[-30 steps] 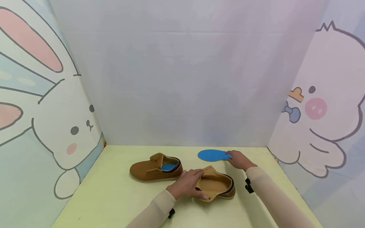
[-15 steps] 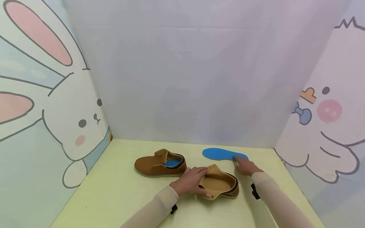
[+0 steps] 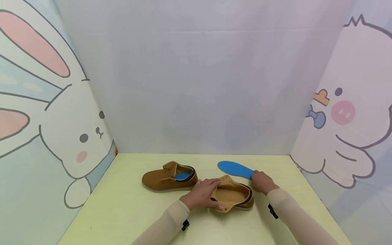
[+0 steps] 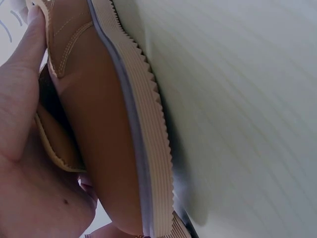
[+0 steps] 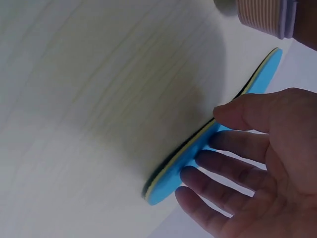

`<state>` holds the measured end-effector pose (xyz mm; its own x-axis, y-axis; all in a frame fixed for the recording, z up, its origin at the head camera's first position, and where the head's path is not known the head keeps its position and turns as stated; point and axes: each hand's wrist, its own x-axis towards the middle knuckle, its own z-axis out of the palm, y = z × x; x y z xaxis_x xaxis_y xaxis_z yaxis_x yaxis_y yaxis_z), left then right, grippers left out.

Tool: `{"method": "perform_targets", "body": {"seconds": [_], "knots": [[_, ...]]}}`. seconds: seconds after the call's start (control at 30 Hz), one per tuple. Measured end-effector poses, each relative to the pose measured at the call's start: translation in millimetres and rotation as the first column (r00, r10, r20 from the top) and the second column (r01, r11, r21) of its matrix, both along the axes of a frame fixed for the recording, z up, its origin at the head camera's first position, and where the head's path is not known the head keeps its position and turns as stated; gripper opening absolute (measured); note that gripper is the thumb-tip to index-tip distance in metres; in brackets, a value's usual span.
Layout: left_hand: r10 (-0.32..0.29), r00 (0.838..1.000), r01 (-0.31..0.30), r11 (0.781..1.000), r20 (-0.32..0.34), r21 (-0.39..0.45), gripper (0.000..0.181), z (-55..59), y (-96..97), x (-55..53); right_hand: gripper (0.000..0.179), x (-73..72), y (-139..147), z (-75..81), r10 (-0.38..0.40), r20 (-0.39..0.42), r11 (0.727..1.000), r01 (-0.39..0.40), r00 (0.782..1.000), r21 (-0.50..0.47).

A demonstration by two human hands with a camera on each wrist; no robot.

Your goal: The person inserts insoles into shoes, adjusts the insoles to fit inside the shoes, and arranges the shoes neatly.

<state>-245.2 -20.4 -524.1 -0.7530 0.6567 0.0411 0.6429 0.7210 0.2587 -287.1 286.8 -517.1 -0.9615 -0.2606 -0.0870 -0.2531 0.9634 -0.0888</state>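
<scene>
A brown lace-up shoe (image 3: 230, 196) without laces sits at the front middle, its tan tongue and eyelet flaps spread wide. My left hand (image 3: 199, 196) grips its front part, thumb at the near flap and fingers at the far one. The left wrist view shows the shoe's side (image 4: 99, 124) and ridged sole. Behind this shoe, my right hand (image 3: 263, 182) holds one end of a blue insole (image 3: 233, 168). In the right wrist view the thumb is at the edge of the insole (image 5: 166, 187), with fingertips against its blue face.
A second brown shoe (image 3: 157, 179), with blue showing inside, stands to the left, toe pointing left. All lie on a pale yellow table (image 3: 116, 204). A plain wall (image 3: 196, 102) rises behind, with side panels bearing a cartoon rabbit (image 3: 61, 153) and another cartoon animal (image 3: 361, 85).
The right hand first lies farther back on the insole, then comes nearer the shoe; the insole's right end has swung toward me. The left hand stays on the shoe. The head view shifts slightly.
</scene>
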Motion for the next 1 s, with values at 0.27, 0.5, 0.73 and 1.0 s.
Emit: {"method": "perform_targets", "body": {"seconds": [0.27,0.5,0.73,1.0], "knots": [[0.017,1.0,-0.017,1.0,-0.002,0.01,0.107,-2.1,-2.0,-1.5,0.012,7.7,-6.0,12.3,-0.028,0.024,0.999,0.027,0.999,0.021],[0.009,1.0,-0.009,1.0,0.004,-0.007,0.107,-2.1,0.1,-1.0,0.03,1.4,-4.3,14.9,-0.074,0.015,0.996,0.075,0.997,-0.053],[0.02,1.0,-0.02,1.0,0.02,-0.012,0.106,-2.7,-0.1,1.2,0.077,-21.7,0.6,-3.6,-0.019,0.043,0.994,0.023,0.999,-0.11],[0.027,1.0,-0.027,1.0,0.016,-0.002,0.105,-1.9,0.9,1.0,0.074,-28.4,9.8,-6.4,-0.03,0.129,0.986,0.051,0.991,-0.16]]}}
